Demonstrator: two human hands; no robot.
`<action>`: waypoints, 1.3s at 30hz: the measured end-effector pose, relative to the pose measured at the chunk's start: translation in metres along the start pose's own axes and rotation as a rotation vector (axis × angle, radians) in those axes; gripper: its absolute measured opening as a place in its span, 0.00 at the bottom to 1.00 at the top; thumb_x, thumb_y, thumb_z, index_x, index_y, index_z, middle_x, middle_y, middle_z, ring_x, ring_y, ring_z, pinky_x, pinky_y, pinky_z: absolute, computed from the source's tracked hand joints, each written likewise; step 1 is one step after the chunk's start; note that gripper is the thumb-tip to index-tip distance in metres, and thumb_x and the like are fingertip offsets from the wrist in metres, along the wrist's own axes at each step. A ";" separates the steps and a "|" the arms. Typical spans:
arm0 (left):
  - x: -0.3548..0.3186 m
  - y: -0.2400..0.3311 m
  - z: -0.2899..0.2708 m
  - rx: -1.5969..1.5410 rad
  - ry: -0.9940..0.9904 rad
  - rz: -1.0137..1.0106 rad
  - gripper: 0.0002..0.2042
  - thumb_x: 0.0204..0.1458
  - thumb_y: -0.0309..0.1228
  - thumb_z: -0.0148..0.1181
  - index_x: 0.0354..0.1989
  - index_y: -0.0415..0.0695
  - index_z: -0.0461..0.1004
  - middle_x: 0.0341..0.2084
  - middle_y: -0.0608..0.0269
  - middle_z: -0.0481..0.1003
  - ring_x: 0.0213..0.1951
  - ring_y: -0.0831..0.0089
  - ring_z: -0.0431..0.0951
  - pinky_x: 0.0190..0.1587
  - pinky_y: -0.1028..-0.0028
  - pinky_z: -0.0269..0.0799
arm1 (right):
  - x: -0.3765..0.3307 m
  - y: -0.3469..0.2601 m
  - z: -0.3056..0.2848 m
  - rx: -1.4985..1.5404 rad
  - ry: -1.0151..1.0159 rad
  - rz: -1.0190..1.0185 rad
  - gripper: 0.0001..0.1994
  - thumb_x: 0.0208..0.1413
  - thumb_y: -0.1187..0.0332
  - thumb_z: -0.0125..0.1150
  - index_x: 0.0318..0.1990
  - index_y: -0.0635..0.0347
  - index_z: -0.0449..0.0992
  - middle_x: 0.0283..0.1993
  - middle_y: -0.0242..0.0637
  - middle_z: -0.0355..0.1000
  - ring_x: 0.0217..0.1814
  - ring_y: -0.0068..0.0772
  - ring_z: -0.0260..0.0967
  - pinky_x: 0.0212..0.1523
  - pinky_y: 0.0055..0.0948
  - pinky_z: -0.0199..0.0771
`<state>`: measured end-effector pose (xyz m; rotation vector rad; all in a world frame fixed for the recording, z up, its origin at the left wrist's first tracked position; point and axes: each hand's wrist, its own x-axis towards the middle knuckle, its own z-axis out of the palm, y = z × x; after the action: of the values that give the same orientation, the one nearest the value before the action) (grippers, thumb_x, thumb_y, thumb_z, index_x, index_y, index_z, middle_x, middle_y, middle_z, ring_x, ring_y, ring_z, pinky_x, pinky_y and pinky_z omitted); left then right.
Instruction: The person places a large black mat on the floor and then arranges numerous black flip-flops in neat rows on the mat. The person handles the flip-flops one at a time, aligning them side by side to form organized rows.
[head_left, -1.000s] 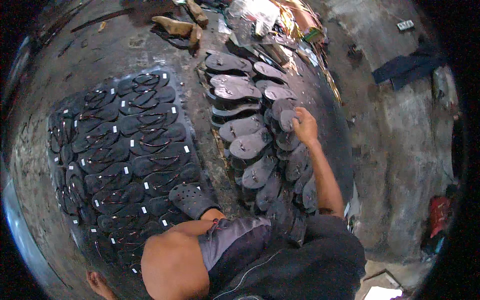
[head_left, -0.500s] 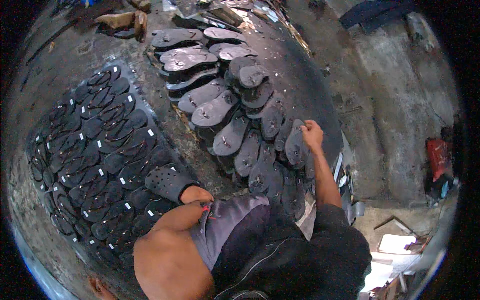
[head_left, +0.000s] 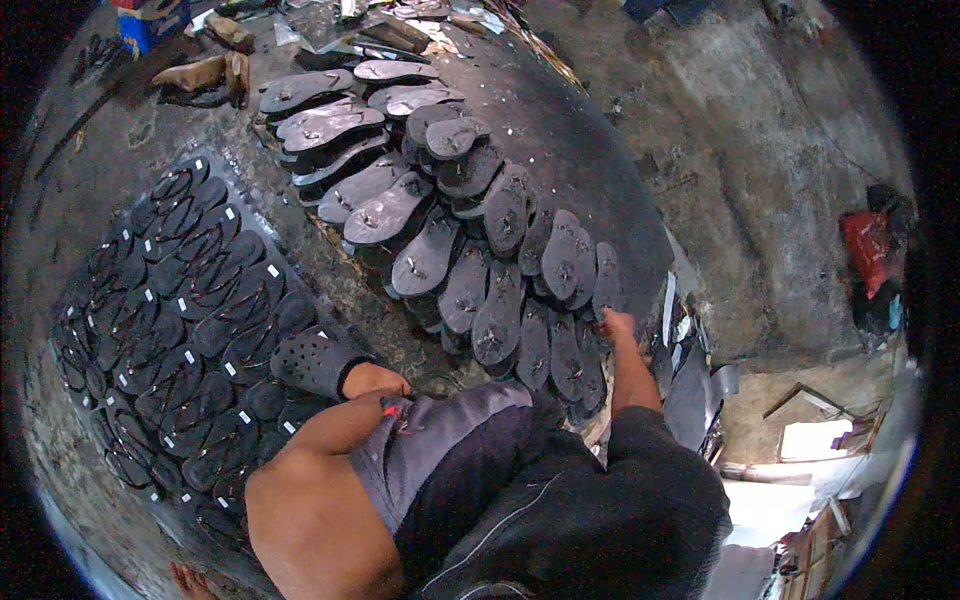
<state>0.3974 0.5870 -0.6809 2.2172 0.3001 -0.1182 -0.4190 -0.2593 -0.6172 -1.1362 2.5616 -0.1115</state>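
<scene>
My right hand (head_left: 618, 326) is closed on the near end of a dark grey flip-flop (head_left: 607, 276) at the right end of a curved, overlapping row. Beside it lie more grey flip-flops (head_left: 561, 252), with small strap ends showing at their middles. Further left the row continues as thicker stacks (head_left: 388, 208). My left hand does not show clearly. A blurred brown shape (head_left: 192, 578) at the lower left edge could be fingers or toes; I cannot tell. My bent bare leg (head_left: 320, 500) ends in a black clog (head_left: 318, 363).
Left of the clog, several rows of black strapped flip-flops (head_left: 165, 340) with white tags cover the floor. Wooden foot forms (head_left: 195, 73) and a blue box (head_left: 150, 28) stand far left. Scraps (head_left: 690, 395) lie by my right arm; a red bag (head_left: 866, 245) is far right.
The whole view has shifted a little. My right hand has gone from the far end of one flip-flop to the near end of a flip-flop, closer to me.
</scene>
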 end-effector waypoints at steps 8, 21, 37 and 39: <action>0.011 0.004 -0.029 0.031 0.033 0.024 0.25 0.66 0.32 0.61 0.70 0.40 0.70 0.57 0.54 0.76 0.53 0.61 0.77 0.55 0.63 0.74 | -0.025 -0.066 0.129 0.593 0.279 0.146 0.27 0.60 0.51 0.73 0.53 0.69 0.79 0.44 0.43 0.79 0.33 0.39 0.72 0.29 0.46 0.71; -0.018 -0.028 -0.062 0.041 0.071 -0.025 0.28 0.67 0.35 0.60 0.74 0.40 0.66 0.63 0.54 0.75 0.59 0.61 0.77 0.61 0.64 0.73 | -0.067 -0.185 -0.025 0.829 1.029 -0.147 0.23 0.63 0.59 0.61 0.60 0.66 0.76 0.58 0.52 0.77 0.55 0.56 0.78 0.54 0.50 0.79; -0.096 0.250 0.052 0.210 0.076 0.782 0.38 0.47 0.20 0.70 0.71 0.46 0.68 0.67 0.53 0.71 0.70 0.53 0.68 0.73 0.56 0.64 | -0.771 -0.396 0.232 0.135 -1.818 -0.995 0.23 0.61 0.65 0.75 0.60 0.59 0.72 0.46 0.36 0.83 0.42 0.24 0.78 0.43 0.29 0.75; -0.100 0.257 0.066 0.326 0.068 0.812 0.38 0.50 0.20 0.68 0.73 0.46 0.64 0.71 0.52 0.67 0.73 0.54 0.65 0.76 0.56 0.59 | -0.790 -0.380 0.237 0.064 -1.881 -0.955 0.22 0.63 0.65 0.73 0.60 0.62 0.72 0.45 0.36 0.83 0.40 0.22 0.77 0.42 0.27 0.76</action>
<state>0.3678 0.3657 -0.5065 2.4926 -0.6321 0.3734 0.4217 0.0772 -0.5480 -1.2493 0.3363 0.4342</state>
